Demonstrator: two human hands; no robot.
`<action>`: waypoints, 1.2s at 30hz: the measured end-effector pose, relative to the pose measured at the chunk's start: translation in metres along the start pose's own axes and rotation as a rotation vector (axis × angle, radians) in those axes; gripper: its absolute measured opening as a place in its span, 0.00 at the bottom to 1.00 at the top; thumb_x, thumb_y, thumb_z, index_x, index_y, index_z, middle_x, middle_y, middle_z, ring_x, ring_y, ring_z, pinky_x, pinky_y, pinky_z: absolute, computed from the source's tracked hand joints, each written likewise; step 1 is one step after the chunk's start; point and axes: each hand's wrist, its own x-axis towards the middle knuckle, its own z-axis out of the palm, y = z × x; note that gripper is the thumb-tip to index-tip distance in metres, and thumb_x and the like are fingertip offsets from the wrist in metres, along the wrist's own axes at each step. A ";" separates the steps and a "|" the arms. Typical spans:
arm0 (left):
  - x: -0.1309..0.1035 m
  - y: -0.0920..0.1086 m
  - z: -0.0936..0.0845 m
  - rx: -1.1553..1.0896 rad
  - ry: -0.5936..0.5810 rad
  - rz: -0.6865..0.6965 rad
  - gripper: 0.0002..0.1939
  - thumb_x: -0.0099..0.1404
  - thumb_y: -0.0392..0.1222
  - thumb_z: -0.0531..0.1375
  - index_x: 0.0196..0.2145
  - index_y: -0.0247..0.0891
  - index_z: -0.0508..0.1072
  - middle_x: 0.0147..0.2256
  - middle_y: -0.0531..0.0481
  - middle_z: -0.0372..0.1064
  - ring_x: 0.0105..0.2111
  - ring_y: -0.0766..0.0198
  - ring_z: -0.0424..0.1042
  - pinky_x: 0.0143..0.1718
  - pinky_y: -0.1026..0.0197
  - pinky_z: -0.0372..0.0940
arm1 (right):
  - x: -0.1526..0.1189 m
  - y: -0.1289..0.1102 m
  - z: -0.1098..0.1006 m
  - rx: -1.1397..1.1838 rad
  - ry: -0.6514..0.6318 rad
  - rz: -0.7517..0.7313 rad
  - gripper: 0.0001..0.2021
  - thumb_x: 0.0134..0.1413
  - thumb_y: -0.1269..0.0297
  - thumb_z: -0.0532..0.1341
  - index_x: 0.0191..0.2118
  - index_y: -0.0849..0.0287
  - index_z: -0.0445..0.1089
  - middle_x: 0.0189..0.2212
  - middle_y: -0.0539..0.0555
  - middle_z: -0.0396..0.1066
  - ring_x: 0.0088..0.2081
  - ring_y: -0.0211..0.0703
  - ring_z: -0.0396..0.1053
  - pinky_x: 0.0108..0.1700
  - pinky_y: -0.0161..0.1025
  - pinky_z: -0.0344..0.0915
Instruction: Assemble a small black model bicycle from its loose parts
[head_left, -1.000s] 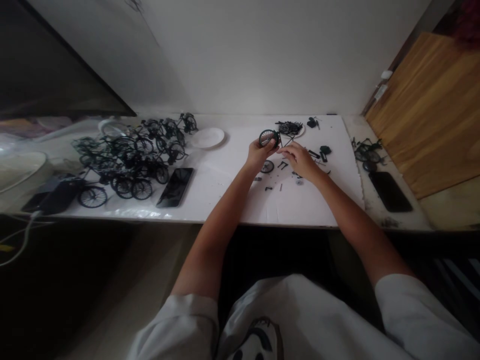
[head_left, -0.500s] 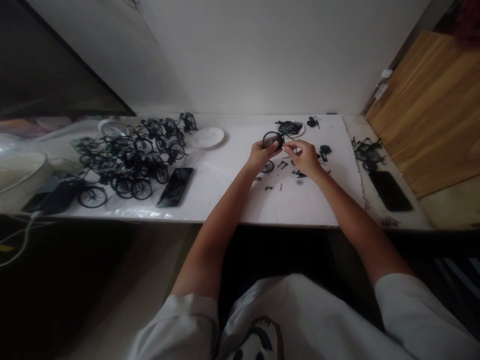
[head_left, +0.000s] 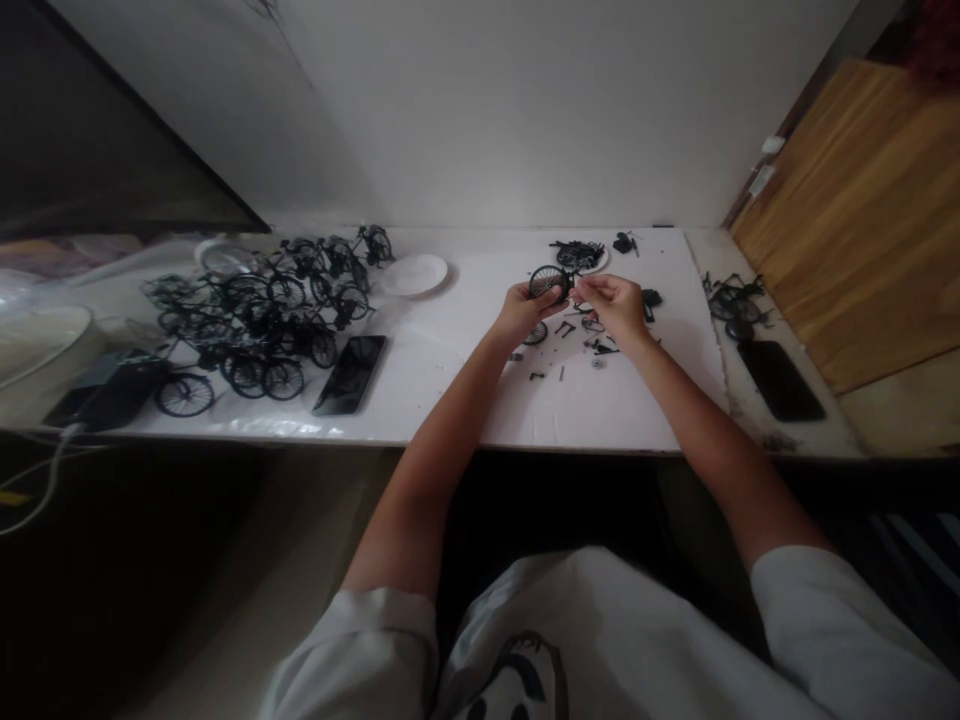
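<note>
Across the far side, at twelve o'clock from the work in the middle, stands a pale wall (head_left: 487, 120), and below it spreads the white tabletop (head_left: 600, 410). Between nine and ten o'clock there is a large dark screen (head_left: 97, 130), and between two and three o'clock leans a wooden panel (head_left: 862, 220). At nine o'clock, well apart from the work, lies a pile of small dark bicycles (head_left: 289, 290), crowded and partly overlapping. One black phone (head_left: 350, 375) is placed between eight and nine o'clock, beside this pile; another black phone (head_left: 781, 382) is between three and four o'clock. At the centre are the two bare hands, near to each other. The left hand (head_left: 517, 312) is pinching a small bicycle piece (head_left: 545, 280) by its wheel, with the thumb on the spokes, and so this piece is raised above the tabletop. The right hand (head_left: 619, 305) has its thumb and forefinger brought close at the right end of the same piece; whether they pinch it, I cannot tell. Towards nine o'clock rests a white plate (head_left: 415, 276), and just past twelve o'clock some dark parts (head_left: 577, 255) are heaped. Near seven o'clock lies a loose wheel (head_left: 535, 334), half covered; at six o'clock, a tiny rod (head_left: 562, 373).
</note>
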 end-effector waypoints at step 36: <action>-0.002 -0.001 0.000 0.127 -0.041 -0.011 0.28 0.48 0.45 0.84 0.45 0.34 0.86 0.43 0.43 0.85 0.43 0.60 0.83 0.58 0.53 0.75 | 0.000 0.010 0.000 -0.187 0.102 -0.191 0.24 0.52 0.40 0.74 0.40 0.60 0.83 0.39 0.61 0.85 0.41 0.51 0.83 0.48 0.48 0.81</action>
